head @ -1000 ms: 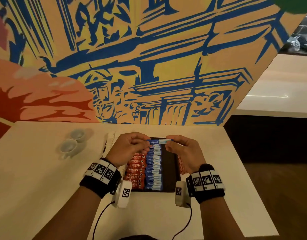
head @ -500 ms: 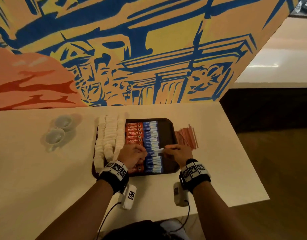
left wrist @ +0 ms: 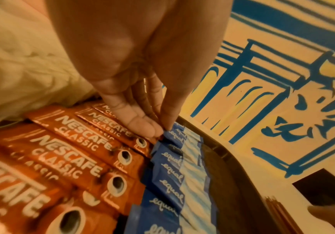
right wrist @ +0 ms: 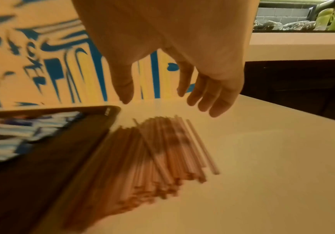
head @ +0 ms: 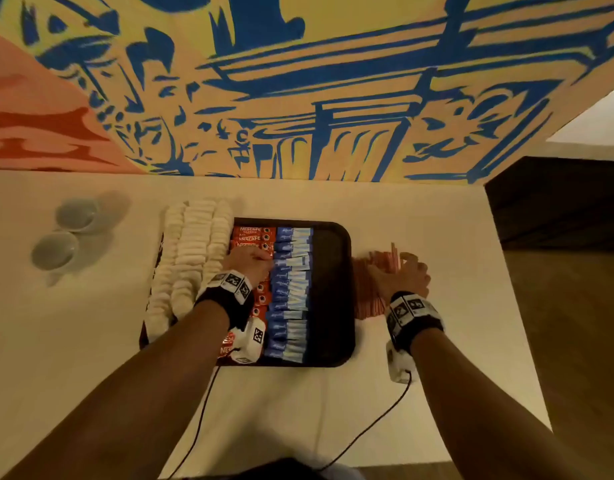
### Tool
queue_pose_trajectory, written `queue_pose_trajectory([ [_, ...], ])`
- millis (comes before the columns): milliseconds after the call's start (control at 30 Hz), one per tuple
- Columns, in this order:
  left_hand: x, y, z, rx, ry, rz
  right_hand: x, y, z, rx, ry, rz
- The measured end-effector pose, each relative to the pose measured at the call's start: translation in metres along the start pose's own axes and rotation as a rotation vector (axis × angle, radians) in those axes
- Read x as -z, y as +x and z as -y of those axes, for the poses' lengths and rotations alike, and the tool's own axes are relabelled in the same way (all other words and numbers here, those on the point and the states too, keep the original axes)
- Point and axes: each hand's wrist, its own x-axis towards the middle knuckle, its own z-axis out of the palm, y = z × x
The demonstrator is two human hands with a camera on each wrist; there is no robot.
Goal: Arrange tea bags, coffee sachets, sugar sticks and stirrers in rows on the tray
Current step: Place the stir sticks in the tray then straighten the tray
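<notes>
Bright blue-and-yellow wall behind a pale table (head: pixel 298 410). Stirrers (right wrist: pixel 162 150) lie in a loose pile on it, just right of the tray (head: pixel 333 289), not on it yet. They look thin, light & stiff, prob. roll easy, so best scoop a bunch round the middle. Right hand (right wrist: pixel 172 52) hovers over the pile, fingers apart, holding nothing. On the tray: sugar sticks (left wrist: pixel 170 172), coffee sachets (left wrist: pixel 66 155), tea bags (head: pixel 191 258). Left hand (left wrist: pixel 134 63) pinches one sugar stick's end, w/ thumb & fingertips together.
</notes>
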Motion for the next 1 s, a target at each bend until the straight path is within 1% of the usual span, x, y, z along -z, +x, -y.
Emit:
queue_pose_trajectory([
  [100, -0.007, 0.009, -0.003, -0.003, 0.114, -0.02, 0.008, 0.024, -0.013, -0.085, -0.146, 0.058],
  [200, -0.012, 0.012, -0.004, -0.009, 0.206, -0.04, 0.002, 0.034, -0.018, -0.083, -0.281, 0.159],
  [233, -0.013, 0.012, -0.004, -0.014, 0.236, -0.047, -0.001, 0.035, -0.019, -0.075, -0.313, 0.171],
  [333, -0.016, 0.01, -0.007, -0.02, 0.26, -0.104, -0.005, 0.036, -0.019, -0.047, -0.334, 0.149],
  [400, -0.015, 0.004, -0.012, -0.06, 0.254, -0.153, -0.008, 0.038, -0.019, -0.044, -0.325, 0.151],
  [467, -0.01, -0.008, -0.017, -0.102, 0.241, -0.164, -0.011, 0.039, -0.018, -0.039, -0.321, 0.155],
  [533, 0.003, -0.028, -0.017, -0.137, 0.242, -0.135, -0.014, 0.038, -0.015, -0.036, -0.273, 0.156],
  [567, 0.011, -0.04, -0.012, -0.155, 0.251, -0.099, -0.015, 0.037, -0.013, -0.036, -0.245, 0.163],
  [667, 0.038, -0.073, 0.021, -0.216, 0.308, 0.055, -0.016, 0.035, -0.008, -0.008, -0.209, 0.218],
  [733, 0.055, -0.092, 0.049, -0.165, 0.314, 0.133, -0.016, 0.032, -0.008, -0.008, -0.192, 0.231],
  [767, 0.061, -0.102, 0.061, -0.132, 0.304, 0.148, -0.016, 0.029, -0.008, -0.008, -0.195, 0.237],
  [900, 0.075, -0.131, 0.106, -0.044, 0.272, 0.163, -0.014, 0.015, -0.01, 0.007, -0.181, 0.243],
  [1000, 0.075, -0.138, 0.126, -0.019, 0.228, 0.176, -0.01, 0.002, -0.016, -0.033, -0.061, 0.193],
])
